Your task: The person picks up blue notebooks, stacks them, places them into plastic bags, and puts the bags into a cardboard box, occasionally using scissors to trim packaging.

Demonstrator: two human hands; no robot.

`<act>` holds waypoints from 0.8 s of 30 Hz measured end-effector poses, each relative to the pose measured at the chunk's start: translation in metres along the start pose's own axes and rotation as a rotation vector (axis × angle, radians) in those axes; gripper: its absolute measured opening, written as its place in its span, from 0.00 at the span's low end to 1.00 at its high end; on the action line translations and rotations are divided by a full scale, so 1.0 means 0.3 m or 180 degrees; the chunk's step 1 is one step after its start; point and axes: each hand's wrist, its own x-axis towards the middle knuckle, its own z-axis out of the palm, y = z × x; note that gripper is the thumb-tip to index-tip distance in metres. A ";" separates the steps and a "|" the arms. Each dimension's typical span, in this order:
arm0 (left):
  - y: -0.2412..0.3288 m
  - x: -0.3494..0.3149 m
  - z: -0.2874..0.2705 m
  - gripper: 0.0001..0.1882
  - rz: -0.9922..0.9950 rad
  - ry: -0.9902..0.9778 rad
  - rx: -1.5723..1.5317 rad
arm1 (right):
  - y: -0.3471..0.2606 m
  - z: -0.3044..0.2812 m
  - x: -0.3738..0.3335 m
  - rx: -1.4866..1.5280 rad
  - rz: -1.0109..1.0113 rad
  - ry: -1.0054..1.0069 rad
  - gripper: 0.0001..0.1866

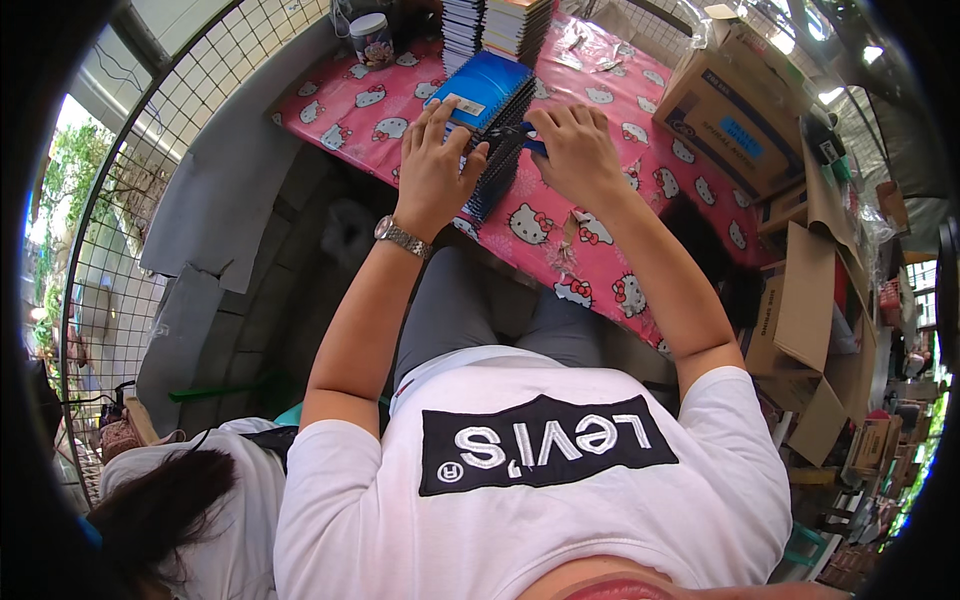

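A stack of spiral notebooks (492,78) with a bright blue top cover and dark wire-bound edges stands near the front edge of the table. My left hand (436,165), with a metal watch (402,236) on its wrist, lies over the stack's near left part. Its fingers are spread across the blue cover. From the right, my right hand (578,150) grips blue-handled pliers (536,147). Their dark jaws reach the bound edge of the stack, close to my left fingertips. Whether the jaws bite on a wire is too small to tell.
A pink patterned cloth covers the table (610,105). Taller notebook piles (515,28) rise behind the stack. A printed cup (372,40) sits back left. Cardboard boxes (735,120) line the right. Another person (205,490) is at lower left, beside a wire mesh wall (130,190).
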 end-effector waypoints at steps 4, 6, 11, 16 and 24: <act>0.000 0.001 -0.003 0.11 -0.0085 0.0014 -0.0245 | -0.014 0.002 0.029 -0.0103 -0.0076 0.0044 0.24; -0.004 0.005 -0.001 0.10 -0.0151 0.0034 -0.0370 | -0.017 -0.008 0.035 -0.0132 -0.0025 0.0019 0.24; 0.006 0.000 0.005 0.09 -0.0141 0.0019 -0.0341 | -0.022 -0.026 0.036 -0.0118 0.0072 -0.0164 0.23; 0.006 0.001 0.016 0.09 -0.0109 0.0107 -0.0276 | -0.015 0.003 0.066 -0.0107 0.0264 -0.0629 0.14; 0.005 -0.039 -0.022 0.10 -0.1319 0.0496 -0.1475 | -0.003 0.006 0.038 0.0282 0.0167 -0.0201 0.15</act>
